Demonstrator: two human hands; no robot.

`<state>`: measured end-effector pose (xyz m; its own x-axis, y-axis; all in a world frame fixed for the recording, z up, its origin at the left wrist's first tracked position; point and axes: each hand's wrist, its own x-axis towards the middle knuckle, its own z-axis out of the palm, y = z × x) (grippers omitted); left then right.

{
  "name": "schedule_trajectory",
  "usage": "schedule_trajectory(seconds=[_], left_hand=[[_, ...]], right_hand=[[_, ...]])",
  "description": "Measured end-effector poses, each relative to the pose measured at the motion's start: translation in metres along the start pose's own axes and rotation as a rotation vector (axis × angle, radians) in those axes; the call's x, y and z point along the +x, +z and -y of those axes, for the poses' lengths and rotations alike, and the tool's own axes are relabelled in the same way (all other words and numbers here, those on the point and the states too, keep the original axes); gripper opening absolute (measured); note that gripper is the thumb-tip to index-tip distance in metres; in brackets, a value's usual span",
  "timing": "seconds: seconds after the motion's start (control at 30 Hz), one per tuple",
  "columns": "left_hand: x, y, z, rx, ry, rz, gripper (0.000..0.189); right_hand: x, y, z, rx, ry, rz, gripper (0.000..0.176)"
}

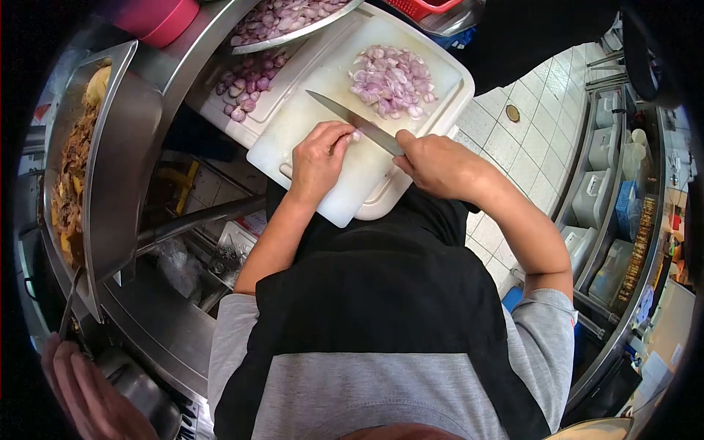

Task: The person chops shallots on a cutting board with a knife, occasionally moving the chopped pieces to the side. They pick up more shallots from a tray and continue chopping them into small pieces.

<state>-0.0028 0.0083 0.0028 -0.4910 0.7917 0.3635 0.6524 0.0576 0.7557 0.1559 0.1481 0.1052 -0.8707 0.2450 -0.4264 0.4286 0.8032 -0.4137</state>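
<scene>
My right hand point(444, 165) is wrapped round the handle of a kitchen knife point(341, 111), its blade pointing to the upper left over the white cutting board point(293, 136). The fingers of my left hand point(319, 158) pinch a small pale shallot point(356, 136) close to the blade's lower edge. Beyond the knife, a heap of sliced shallots point(392, 79) covers the far right part of the board. Whole purple shallots point(249, 86) lie to the left, beside the board on a white plastic lid point(214, 110).
A metal bowl point(312, 31) of shallots stands at the far edge. At left is a deep steel pan point(117, 176) of brown food, with another person's hand point(88, 392) below it. Someone in black clothing point(543, 33) stands at upper right. Shelves with plastic boxes point(590, 192) line the right.
</scene>
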Motion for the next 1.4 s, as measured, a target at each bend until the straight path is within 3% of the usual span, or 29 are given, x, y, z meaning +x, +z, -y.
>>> schedule_trajectory(seconds=[0.2, 0.37, 0.47, 0.6, 0.73, 0.83, 1.03, 1.13, 1.3, 1.4], left_hand=[[0.0, 0.001, 0.001, -0.011, -0.018, -0.01, 0.013], [-0.001, 0.001, 0.002, -0.018, -0.012, -0.007, 0.013], [-0.002, 0.001, 0.003, -0.017, -0.033, 0.007, 0.014], [-0.002, 0.001, 0.005, -0.004, 0.001, -0.006, 0.013], [-0.001, 0.0, 0.0, -0.011, -0.008, -0.011, 0.013], [-0.002, 0.002, 0.003, 0.014, 0.013, -0.019, 0.012], [-0.002, 0.003, 0.005, -0.012, -0.001, -0.017, 0.013], [-0.003, 0.003, 0.007, -0.001, 0.025, -0.027, 0.014], [-0.003, 0.003, 0.006, -0.004, 0.012, -0.037, 0.01], [-0.003, 0.003, 0.006, -0.009, 0.001, -0.03, 0.01]], right_hand=[[0.02, 0.051, -0.01, 0.137, 0.027, -0.136, 0.029], [0.009, 0.006, -0.002, 0.021, 0.012, -0.027, 0.031], [0.002, 0.006, 0.0, 0.048, 0.012, -0.009, 0.031], [0.019, 0.052, -0.01, 0.176, 0.019, -0.126, 0.028], [0.019, 0.042, -0.014, 0.181, -0.013, -0.142, 0.029], [0.003, -0.003, 0.002, 0.032, -0.017, 0.005, 0.03], [0.019, 0.054, -0.009, 0.137, 0.024, -0.105, 0.029], [0.023, 0.049, -0.01, 0.158, 0.015, -0.14, 0.029], [0.007, 0.002, 0.0, 0.06, -0.018, -0.018, 0.03], [0.008, 0.019, 0.001, 0.086, 0.019, -0.018, 0.03]])
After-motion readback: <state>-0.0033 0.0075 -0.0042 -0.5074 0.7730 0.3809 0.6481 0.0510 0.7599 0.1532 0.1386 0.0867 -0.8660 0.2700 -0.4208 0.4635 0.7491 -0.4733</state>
